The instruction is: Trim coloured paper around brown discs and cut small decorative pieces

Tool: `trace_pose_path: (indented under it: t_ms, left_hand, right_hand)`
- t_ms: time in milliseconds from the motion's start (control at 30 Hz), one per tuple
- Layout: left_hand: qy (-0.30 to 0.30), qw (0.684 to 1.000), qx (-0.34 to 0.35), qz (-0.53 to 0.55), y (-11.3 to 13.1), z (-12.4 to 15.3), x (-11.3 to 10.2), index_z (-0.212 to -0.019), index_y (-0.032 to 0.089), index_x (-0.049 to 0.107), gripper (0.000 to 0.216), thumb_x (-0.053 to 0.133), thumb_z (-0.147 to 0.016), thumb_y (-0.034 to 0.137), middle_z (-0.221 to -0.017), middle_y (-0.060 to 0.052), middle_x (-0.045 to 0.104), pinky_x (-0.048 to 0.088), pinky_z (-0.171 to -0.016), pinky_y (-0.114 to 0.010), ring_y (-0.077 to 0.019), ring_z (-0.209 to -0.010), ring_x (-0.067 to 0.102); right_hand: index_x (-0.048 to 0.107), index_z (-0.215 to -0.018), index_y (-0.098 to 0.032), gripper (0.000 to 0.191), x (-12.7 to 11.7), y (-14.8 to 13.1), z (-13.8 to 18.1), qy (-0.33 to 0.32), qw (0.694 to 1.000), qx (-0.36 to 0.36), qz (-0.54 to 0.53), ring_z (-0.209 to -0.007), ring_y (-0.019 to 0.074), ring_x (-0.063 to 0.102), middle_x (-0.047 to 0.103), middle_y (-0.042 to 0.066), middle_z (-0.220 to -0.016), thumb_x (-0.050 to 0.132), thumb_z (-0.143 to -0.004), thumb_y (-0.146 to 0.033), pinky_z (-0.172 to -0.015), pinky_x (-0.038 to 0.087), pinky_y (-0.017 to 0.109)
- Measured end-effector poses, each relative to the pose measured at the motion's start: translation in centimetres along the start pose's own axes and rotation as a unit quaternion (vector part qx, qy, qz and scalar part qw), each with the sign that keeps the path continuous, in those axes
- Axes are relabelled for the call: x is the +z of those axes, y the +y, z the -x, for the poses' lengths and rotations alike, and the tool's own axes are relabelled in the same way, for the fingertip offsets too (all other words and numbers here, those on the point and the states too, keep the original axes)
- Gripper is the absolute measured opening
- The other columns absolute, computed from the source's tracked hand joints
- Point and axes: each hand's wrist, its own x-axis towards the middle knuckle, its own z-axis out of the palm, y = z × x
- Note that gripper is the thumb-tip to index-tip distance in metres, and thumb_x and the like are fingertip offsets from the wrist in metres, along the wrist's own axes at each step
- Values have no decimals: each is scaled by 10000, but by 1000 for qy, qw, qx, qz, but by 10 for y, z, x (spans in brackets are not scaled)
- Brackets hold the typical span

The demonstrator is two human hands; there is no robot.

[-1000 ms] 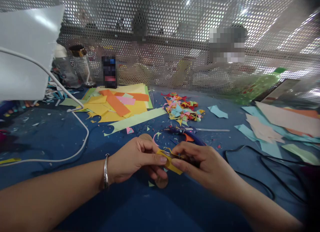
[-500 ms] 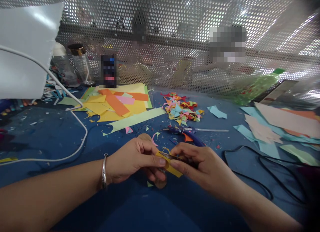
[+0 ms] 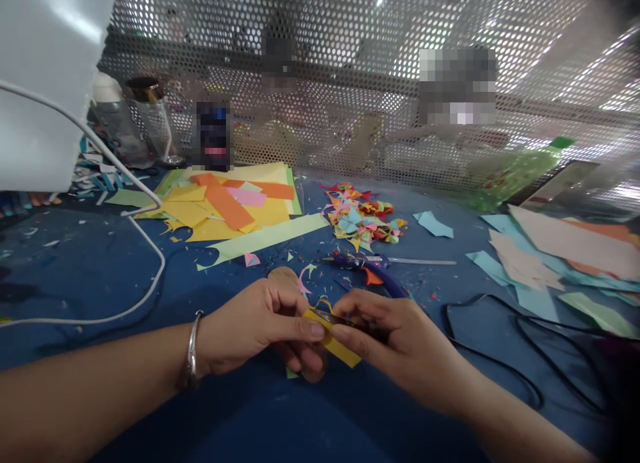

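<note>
Pinched in my left hand [image 3: 273, 330] is a strip of yellow paper [image 3: 345, 352], its lower end angled down to the right. My right hand [image 3: 395, 340] is closed around small scissors [image 3: 325, 314], whose dark metal blades lie across the strip's upper edge; the handles are mostly hidden by my fingers. A thin yellow curl of paper [image 3: 324, 302] rises beside the blades. Just beyond my hands lies a blue glue gun [image 3: 385, 276] with a clear glue stick [image 3: 425, 261] sticking out to the right.
Behind are stacked coloured sheets [image 3: 275, 210], a light green strip [image 3: 270, 240] and a heap of cut scraps [image 3: 363, 216]. A white cable [image 3: 163, 263] loops at left, a black cable [image 3: 500, 376] at right. Bottles [image 3: 157, 123] and a perforated metal screen [image 3: 340, 63] stand at the back.
Both hands, with the yellow strip and the scissors, have shifted slightly left in view. The strip has tilted a little more downward. The view itself has moved slightly.
</note>
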Motion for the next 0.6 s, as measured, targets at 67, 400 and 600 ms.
trace_pose_path:
  t_ms: [67,400,600]
  left_hand:
    - [-1,1000,-4,-2,0,1,0,-733,119,701,302,818,-702,397,-633,-35,732,478,-513,-163,-100,-557,670]
    - [-12,1000,-24,3,1,0,-1,-762,121,701,203,766,-765,313,-699,-35,747,477,-500,-124,-77,-578,676]
    - [6,999,-34,-25,4,-3,-5,-743,132,665,195,728,-786,312,-713,-38,737,472,-485,-125,-80,-566,665]
  right_hand:
    - [591,-858,-198,229,0,0,-1,-4,1000,2,0,-534,97,402,507,-35,-615,524,-935,-402,-492,349,218]
    - [591,-871,-198,210,3,7,-5,-23,1000,4,-16,-531,93,414,499,-46,-618,532,-944,-386,-493,349,215]
    - [593,-863,-203,217,-2,12,-8,-3,1000,2,-3,-503,91,369,455,-58,-594,536,-944,-396,-468,319,217]
